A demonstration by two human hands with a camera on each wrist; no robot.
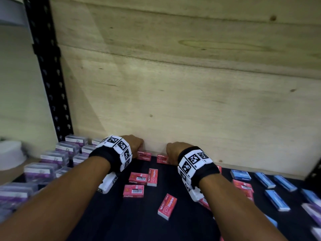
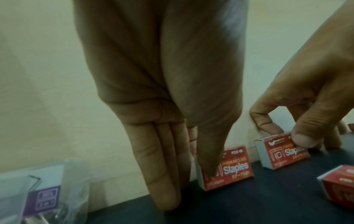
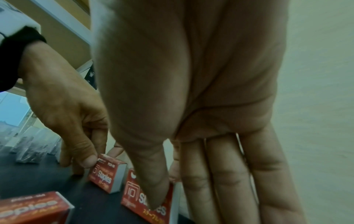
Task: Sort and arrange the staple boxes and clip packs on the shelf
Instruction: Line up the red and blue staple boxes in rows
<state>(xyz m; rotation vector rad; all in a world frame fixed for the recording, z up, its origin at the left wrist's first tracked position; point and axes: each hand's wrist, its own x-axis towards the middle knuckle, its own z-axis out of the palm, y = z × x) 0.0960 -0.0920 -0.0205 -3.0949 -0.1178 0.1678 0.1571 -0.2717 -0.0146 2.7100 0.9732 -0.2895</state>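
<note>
In the head view both hands' fingers are hidden behind the knuckles at the back wall. The right wristband (image 1: 196,164) covers part of a red staple box (image 1: 162,158). Clip packs (image 1: 12,193) at lower left are blurred and cropped.

Both my forearms reach forward side by side, wrists banded. My left hand (image 1: 134,142) points its fingers (image 2: 164,174) down, held together, thumb pressed in front. My right hand (image 1: 172,151) does likewise, thumb and fingers (image 3: 229,174) pinching downward.
</note>
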